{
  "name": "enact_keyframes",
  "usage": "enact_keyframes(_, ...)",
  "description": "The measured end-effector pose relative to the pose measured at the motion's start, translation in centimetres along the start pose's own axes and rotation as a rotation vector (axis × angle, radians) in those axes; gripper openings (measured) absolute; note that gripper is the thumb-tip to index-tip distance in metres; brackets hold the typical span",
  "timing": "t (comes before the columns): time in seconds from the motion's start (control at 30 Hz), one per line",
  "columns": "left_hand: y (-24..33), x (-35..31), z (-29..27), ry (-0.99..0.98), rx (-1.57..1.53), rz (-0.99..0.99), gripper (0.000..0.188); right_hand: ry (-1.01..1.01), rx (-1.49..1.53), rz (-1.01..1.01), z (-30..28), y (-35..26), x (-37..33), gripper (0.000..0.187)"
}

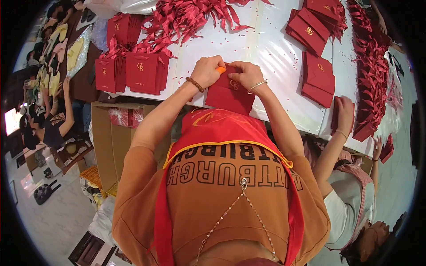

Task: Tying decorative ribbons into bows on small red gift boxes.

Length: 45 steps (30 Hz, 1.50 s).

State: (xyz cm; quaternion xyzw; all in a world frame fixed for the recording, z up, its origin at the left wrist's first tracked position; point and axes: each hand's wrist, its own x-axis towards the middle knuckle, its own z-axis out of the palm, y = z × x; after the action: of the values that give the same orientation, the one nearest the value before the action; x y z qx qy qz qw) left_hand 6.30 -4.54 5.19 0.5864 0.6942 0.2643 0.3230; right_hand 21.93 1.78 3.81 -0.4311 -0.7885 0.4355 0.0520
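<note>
Head view, one frame. I see both hands working at the near edge of the white table (266,48).

Left hand (207,71): fingers curled down onto the top left corner of a red paper bag (228,95), with a small orange tool (220,69) pinched at the fingertips. A bead bracelet (195,84) sits on that wrist.

Right hand (248,74): fingers bent and pressed on the bag's top edge, just beside the left hand; a thin bangle (257,85) on the wrist. I cannot tell whether it grips the edge or only presses it flat.

The bag lies flat and slightly tilted, its lower part overhanging the table's near edge toward my red apron (222,126).

Room to move:
- Left: a row of standing red bags (142,71) near the left hand, a bare strip of table between them.
- Ahead: bare table directly beyond the hands, then a heap of red ribbons (191,17) further back.
- Right: bare table, then flat stacks of red bags (318,77), well apart from the right hand.
- Far right: another person's hand (345,113) rests on a bag at the table's near edge, apart from mine.
- Below the table's left corner: an open cardboard box (111,137), just beside my left elbow.
</note>
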Motion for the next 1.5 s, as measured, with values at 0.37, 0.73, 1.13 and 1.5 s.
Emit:
enact_keyframes(0.37,1.0,-0.4,1.4,0.116,0.412,0.17,0.011,0.007,-0.054,-0.107,0.2,-0.2,-0.1,0.034)
enact_keyframes(0.73,0.2,-0.6,-1.4,0.096,0.563,0.234,0.022,0.126,-0.24,-0.238,0.9,-1.0,-1.9,0.021)
enact_keyframes(1.13,-1.8,4.8,-2.4,-0.686,0.043,-0.018,0.016,0.151,-0.238,-0.425,0.7,-2.2,-2.8,0.013)
enact_keyframes(1.5,-7.3,3.3,-3.2,0.195,0.273,-0.231,0.037,0.146,-0.253,-0.128,0.8,1.1,-0.9,0.025)
